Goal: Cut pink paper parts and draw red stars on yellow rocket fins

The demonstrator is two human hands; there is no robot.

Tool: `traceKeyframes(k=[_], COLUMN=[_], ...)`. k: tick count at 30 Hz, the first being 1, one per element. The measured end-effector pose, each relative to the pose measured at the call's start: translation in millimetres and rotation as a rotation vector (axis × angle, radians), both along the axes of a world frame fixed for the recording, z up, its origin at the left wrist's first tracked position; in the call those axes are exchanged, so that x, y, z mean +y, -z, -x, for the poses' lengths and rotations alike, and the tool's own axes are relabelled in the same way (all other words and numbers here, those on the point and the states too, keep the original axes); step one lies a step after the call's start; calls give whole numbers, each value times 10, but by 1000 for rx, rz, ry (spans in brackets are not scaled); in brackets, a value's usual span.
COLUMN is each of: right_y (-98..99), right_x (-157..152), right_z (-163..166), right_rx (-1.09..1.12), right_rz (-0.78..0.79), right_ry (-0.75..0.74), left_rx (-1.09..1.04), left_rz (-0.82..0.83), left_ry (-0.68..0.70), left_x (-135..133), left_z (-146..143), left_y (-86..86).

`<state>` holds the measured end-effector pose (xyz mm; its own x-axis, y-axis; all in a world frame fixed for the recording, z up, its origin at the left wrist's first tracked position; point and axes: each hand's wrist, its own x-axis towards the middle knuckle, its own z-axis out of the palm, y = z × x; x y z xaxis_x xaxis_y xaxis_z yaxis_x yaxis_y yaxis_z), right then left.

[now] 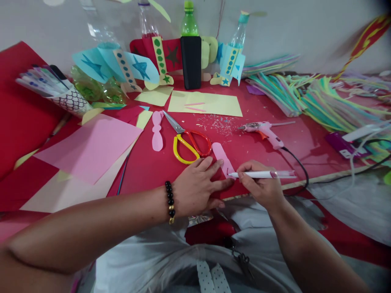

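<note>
Centrally, at the near desk edge: 1 pink strip [222,158], rounded at its far end, lying flat on the red desk [146,169].

Left hand [198,185]: fingers spread and flat, clamped on nothing, fingertips pressing the strip's near end. 1 black-and-gold bead bracelet [170,202] on the wrist.

Right hand [264,186]: fingers closed around 1 white pen [265,174], held nearly level. The tip touches the strip's near right edge, just beside the left fingertips.

Just beyond the strip's far end, to its left: 1 pair of scissors [182,131], yellow and red handles, blades together, pointing away to the left.

Left of the scissors: 1 pink cutout [157,131], lobed outline.

Right of the strip, apart from it: 1 pink glue gun [264,131], lying on its side, black cord trailing toward the desk edge.

Far centre: 1 yellow sheet [210,105] with 2 thin pink slivers on it.

Left: 1 large pink sheet [91,148] over cream and red paper.

Back row: 1 green bottle [190,24] in a black sleeve.
</note>
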<state>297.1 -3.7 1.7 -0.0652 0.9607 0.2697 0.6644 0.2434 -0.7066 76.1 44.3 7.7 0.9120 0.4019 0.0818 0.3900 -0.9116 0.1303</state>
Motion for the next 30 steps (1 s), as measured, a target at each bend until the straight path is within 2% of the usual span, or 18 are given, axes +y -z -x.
traceKeyframes(k=[5, 11, 24, 30], right_y=[-9, 33, 60, 53], right_x=[-4, 16, 43, 20], right_z=[0, 8, 3, 2], right_rx=[33, 64, -55, -26], right_rz=[11, -46, -55, -90], right_ry=[-10, 133, 90, 110], left_rx=[-2, 6, 0, 22], left_rz=[-10, -13, -10, 11], left_ry=[8, 15, 10, 11], left_x=[4, 5, 7, 1], left_z=[-1, -3, 3, -11], left_y=[6, -9, -1, -20])
